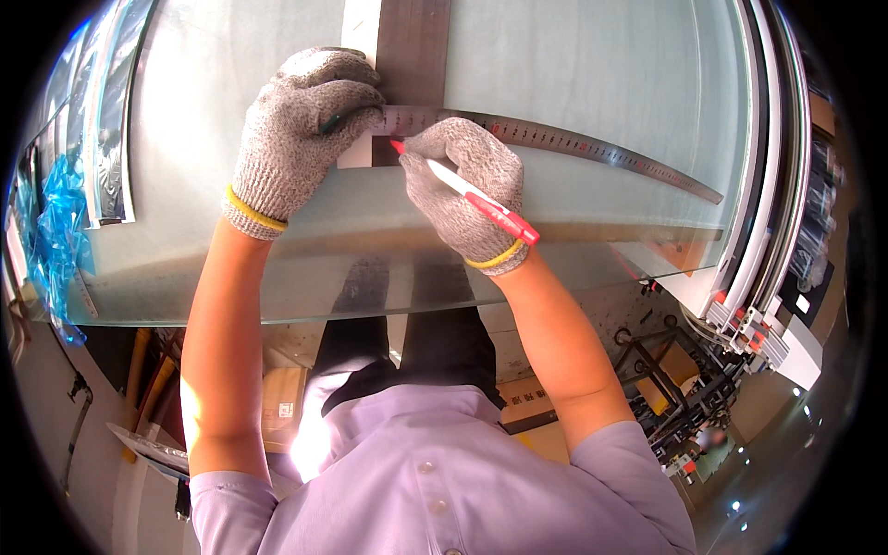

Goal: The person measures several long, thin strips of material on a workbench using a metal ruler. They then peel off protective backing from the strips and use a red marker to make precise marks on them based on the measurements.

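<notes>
My left hand (305, 129), in a grey knit glove with a yellow cuff, is closed over the left end of a steel ruler (573, 143). A small dark green thing (338, 118) shows between its thumb and fingers; I cannot make out what it is. The ruler lies across a dark brown strip (413, 55) with a white band (359, 28) along its left side. My right hand (467, 180), gloved alike, grips a red and white marker pen (499, 215). The pen's red tip is at the strip's near end, just below the ruler.
Under the strip is a glass-topped table (592, 74), its near edge close to my body. Crumpled blue plastic film (63, 222) hangs at the left, beside dark film-wrapped panels (111, 176). A metal rail (777, 139) borders the right side. Cardboard boxes (282, 407) and a black wheeled frame (661, 370) stand below.
</notes>
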The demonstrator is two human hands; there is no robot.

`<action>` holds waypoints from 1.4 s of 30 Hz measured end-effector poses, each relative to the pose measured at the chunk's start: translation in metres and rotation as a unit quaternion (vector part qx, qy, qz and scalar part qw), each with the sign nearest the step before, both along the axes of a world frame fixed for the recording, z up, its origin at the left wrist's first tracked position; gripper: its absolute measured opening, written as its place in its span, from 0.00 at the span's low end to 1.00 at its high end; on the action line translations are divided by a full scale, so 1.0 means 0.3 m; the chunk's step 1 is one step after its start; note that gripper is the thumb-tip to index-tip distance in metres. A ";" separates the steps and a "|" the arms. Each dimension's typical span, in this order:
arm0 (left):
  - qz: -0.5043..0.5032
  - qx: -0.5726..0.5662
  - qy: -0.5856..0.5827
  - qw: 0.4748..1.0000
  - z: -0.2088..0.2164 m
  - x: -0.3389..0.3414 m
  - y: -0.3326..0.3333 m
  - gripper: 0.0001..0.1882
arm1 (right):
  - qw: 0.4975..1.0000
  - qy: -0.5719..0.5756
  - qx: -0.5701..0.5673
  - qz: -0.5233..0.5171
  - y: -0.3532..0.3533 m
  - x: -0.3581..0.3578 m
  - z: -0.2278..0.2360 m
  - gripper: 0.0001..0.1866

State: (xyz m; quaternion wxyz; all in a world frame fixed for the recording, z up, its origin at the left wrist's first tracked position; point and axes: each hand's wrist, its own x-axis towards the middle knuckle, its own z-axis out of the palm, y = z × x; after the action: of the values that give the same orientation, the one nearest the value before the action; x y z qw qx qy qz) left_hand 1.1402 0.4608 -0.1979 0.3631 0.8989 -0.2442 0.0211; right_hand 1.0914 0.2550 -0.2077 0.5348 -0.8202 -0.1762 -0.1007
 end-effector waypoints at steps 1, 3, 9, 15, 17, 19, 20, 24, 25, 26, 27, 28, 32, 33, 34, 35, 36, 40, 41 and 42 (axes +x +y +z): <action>0.003 0.000 0.002 1.000 0.002 0.000 -0.001 0.09 | 1.000 0.004 0.005 0.005 -0.002 0.001 0.000 0.10; 0.008 -0.001 0.006 1.000 0.008 -0.005 -0.006 0.09 | 1.000 0.015 0.010 -0.006 0.005 -0.003 0.002 0.09; 0.001 -0.001 0.003 1.000 0.006 -0.003 -0.003 0.09 | 0.999 0.031 0.025 -0.006 0.004 -0.005 0.002 0.09; 0.006 0.012 -0.009 1.000 0.003 -0.003 -0.003 0.08 | 0.999 0.026 0.029 -0.003 -0.004 -0.004 0.004 0.09; 0.008 0.010 -0.002 1.000 0.005 -0.005 -0.002 0.08 | 0.998 0.032 0.046 -0.016 -0.008 -0.008 0.005 0.09; 0.007 0.005 0.003 1.000 0.003 -0.006 -0.005 0.08 | 0.997 0.032 0.057 -0.046 -0.013 -0.015 0.009 0.09; 0.005 0.001 0.005 1.000 0.004 -0.004 -0.004 0.08 | 0.997 0.030 0.052 -0.051 -0.017 -0.017 0.006 0.09; 0.000 0.009 -0.010 1.000 0.007 -0.002 -0.004 0.08 | 0.998 0.012 0.024 -0.055 -0.025 -0.016 -0.001 0.10; -0.001 0.007 -0.007 1.000 0.006 -0.002 -0.003 0.08 | 0.999 0.004 0.014 -0.052 -0.026 -0.015 0.001 0.10; -0.002 0.006 -0.004 1.000 0.005 -0.001 -0.002 0.08 | 0.999 0.010 0.016 -0.050 -0.027 -0.014 0.002 0.10; -0.003 0.005 -0.001 1.000 0.004 -0.001 -0.002 0.08 | 0.999 0.016 0.017 -0.048 -0.028 -0.014 0.002 0.10; -0.001 0.004 -0.001 1.000 0.003 -0.002 -0.003 0.08 | 0.999 0.022 0.019 -0.046 -0.029 -0.014 0.003 0.10; 0.004 0.004 0.004 1.000 0.003 -0.004 -0.005 0.08 | 0.999 0.012 0.014 -0.039 -0.029 -0.011 0.003 0.09; 0.004 0.004 0.007 1.000 0.005 -0.004 -0.004 0.08 | 0.999 0.017 0.016 -0.039 -0.028 -0.012 0.004 0.09; 0.002 0.008 0.001 1.000 0.005 -0.003 -0.004 0.08 | 0.999 0.022 0.019 -0.038 -0.028 -0.013 0.004 0.09; 0.000 0.013 -0.004 1.000 0.004 -0.002 -0.004 0.08 | 0.999 0.022 0.016 -0.039 -0.029 -0.014 0.003 0.09; -0.002 0.017 -0.010 1.000 0.004 -0.002 -0.004 0.08 | 0.999 0.021 0.015 -0.040 -0.029 -0.015 0.001 0.09; 0.004 -0.002 -0.001 1.000 -0.003 -0.005 -0.002 0.08 | 0.999 0.019 0.010 -0.037 -0.029 -0.011 0.000 0.09; 0.009 -0.006 -0.003 1.000 -0.003 -0.005 -0.003 0.07 | 0.999 0.019 0.009 -0.035 -0.028 -0.009 0.002 0.09; 0.010 -0.011 -0.006 1.000 -0.003 -0.002 -0.006 0.07 | 0.999 0.019 0.008 -0.036 -0.028 -0.008 0.004 0.09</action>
State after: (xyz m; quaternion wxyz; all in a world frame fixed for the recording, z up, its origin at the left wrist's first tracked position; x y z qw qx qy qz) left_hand 1.1396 0.4590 -0.1988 0.3712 0.8973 -0.2368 0.0329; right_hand 1.0889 0.2466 -0.2066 0.5402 -0.8237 -0.1356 -0.1060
